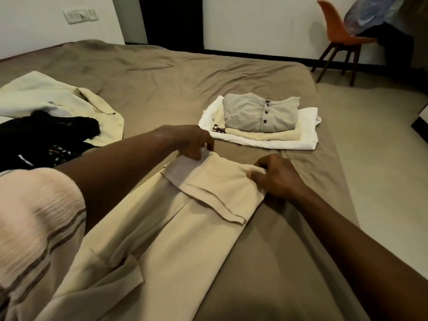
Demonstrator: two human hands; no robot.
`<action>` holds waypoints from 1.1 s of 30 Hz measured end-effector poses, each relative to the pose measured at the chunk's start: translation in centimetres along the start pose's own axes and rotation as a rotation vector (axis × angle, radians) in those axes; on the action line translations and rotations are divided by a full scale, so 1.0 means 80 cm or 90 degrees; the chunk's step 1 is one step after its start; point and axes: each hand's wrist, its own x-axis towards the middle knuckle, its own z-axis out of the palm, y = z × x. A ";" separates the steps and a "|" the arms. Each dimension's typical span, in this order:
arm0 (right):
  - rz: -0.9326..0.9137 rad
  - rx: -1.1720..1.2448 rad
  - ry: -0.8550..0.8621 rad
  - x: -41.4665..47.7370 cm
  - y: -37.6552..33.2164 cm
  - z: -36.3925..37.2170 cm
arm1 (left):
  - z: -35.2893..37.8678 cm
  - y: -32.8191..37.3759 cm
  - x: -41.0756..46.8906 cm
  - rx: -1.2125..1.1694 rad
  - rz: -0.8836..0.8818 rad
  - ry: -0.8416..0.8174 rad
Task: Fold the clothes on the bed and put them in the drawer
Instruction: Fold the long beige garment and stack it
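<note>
Trousers (162, 239) flat on bed (162, 72). Left hand (194, 141) pinches far fold corner; right hand (275, 176) pinches near-right fold edge. Folded stack (261, 121) beyond.

Orange chair (333, 26); seemingly wall switches (81, 15)

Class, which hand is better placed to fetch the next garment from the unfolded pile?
Left, probably: the left hand is nearer the unfolded pile; the right hand would cross the trousers.

My left hand (194, 141) and right hand (276, 177) reach forward, close together.
Each pinches the far edge of the beige cloth trousers (215, 181), knuckles facing up.
</note>
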 end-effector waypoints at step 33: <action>-0.335 0.118 0.180 -0.290 -0.131 0.102 | 0.151 -0.003 -0.331 -0.063 -0.019 0.389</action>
